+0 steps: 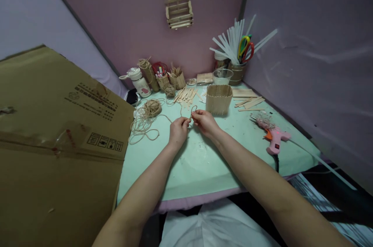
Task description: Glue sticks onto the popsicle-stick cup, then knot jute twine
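Note:
Both my hands meet over the middle of the table, pinching a thin length of brown twine. My left hand closes thumb and fingertips on it, and my right hand grips it just beside, with a small loop standing above the fingers. From my left hand the strand trails toward a twine ball with loose coils on the left. Just behind my right hand stands a box made of wooden craft sticks, upright and apart from the fingers.
A pink glue gun lies at right with a glue stick in its back. Loose craft sticks lie behind it. A large cardboard sheet borders the left side. Along the back stand a white bottle, stick holders and scissors.

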{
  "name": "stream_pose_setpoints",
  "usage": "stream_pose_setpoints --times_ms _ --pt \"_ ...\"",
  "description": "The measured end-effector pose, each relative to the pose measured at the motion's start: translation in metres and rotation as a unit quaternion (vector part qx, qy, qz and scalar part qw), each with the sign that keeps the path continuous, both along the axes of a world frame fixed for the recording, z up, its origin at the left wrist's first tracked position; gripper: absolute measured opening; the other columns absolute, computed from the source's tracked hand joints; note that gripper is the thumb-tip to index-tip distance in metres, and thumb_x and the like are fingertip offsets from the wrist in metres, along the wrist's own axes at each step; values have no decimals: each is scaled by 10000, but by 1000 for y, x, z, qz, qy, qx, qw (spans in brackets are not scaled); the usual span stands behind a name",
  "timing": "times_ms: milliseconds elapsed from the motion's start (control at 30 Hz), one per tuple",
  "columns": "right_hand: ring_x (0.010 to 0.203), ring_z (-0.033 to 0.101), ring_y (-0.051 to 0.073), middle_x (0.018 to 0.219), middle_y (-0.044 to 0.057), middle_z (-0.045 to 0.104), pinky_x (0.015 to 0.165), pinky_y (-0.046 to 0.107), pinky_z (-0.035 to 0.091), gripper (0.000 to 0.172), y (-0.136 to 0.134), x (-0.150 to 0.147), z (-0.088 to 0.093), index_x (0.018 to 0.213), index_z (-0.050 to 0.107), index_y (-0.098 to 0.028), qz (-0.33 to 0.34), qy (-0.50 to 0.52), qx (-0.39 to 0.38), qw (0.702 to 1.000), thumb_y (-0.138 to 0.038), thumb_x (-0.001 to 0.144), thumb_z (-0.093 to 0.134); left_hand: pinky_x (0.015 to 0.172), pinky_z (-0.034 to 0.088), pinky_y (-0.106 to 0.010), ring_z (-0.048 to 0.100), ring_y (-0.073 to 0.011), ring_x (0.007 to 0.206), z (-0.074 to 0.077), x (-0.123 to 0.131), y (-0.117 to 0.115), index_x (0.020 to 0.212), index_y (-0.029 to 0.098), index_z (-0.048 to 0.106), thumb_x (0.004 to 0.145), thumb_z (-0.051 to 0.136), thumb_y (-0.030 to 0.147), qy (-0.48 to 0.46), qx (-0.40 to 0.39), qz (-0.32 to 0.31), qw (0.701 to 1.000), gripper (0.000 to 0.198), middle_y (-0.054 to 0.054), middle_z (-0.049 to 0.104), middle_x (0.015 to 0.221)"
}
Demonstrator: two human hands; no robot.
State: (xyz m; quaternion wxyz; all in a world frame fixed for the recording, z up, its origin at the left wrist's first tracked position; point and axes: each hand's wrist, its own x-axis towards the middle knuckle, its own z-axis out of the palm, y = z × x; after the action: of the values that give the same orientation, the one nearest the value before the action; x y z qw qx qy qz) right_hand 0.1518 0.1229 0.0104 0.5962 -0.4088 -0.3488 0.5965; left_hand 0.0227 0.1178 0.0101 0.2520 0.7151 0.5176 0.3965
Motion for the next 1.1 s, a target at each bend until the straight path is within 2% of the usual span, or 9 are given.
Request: stream_pose_setpoints --times_ms 167,300,400,567,633,733,967,1100 --pt "532 409 89 551 -45 475 512 238 307 318 0 3 1 632 544 -187 15 -38 -9 999 -417 575 756 551 401 -228 521 -114 564 -4 -2 -2 759 158 672 783 585 340 -121 -118 -1 986 203 -8 636 645" --pt "545 426 93 564 -47 487 504 230 313 290 -1 4 3 671 542 -193 33 -48 -13 998 -400 602 732 513 398 -208 496 -79 527 -5 -4 1 793 140 654 698 676 397 -243 -225 -35 943 275 -13 631 671" --pt "555 444 96 581 -38 503 493 226 308 243 -2 3 5 669 544 -194 36 -65 -21 997 -371 625 704 511 396 -188 511 -67 543 -3 -4 1 824 132 643 652 721 362 -295 -265 -62 916 298 -22 634 688" --pt "561 454 95 598 -34 513 493 223 308 225 -2 3 7 647 549 -189 39 -113 -30 992 -365 640 689 400 222 -157 350 -16 421 3 -3 0 856 129 612 619 724 292 -336 -287 -68 894 309 4 599 633" --pt "564 451 96 599 -34 511 500 223 313 250 -2 3 7 638 537 -191 33 -121 -30 992 -391 647 686 388 184 -162 300 -6 402 5 -3 -1 868 124 614 616 717 290 -338 -290 -62 893 320 9 588 625" --pt "571 454 101 595 -35 506 513 224 326 265 -2 4 8 640 529 -196 23 -120 -33 992 -411 651 683 382 196 -167 297 -6 403 6 -3 0 901 118 632 616 711 292 -332 -285 -55 897 343 9 581 633" --pt "528 409 93 567 -41 468 474 225 279 325 0 5 8 618 488 -200 27 -86 -56 994 -444 649 700 376 316 -169 402 -35 448 7 -3 -2 913 132 662 631 732 380 -285 -243 -29 927 382 -4 607 714" --pt "526 402 92 571 -35 475 467 226 270 312 -1 5 7 616 502 -198 29 -108 -62 992 -439 649 697 379 339 -176 450 -65 491 8 -3 -4 876 138 687 638 734 446 -253 -216 -17 943 392 -13 612 712"
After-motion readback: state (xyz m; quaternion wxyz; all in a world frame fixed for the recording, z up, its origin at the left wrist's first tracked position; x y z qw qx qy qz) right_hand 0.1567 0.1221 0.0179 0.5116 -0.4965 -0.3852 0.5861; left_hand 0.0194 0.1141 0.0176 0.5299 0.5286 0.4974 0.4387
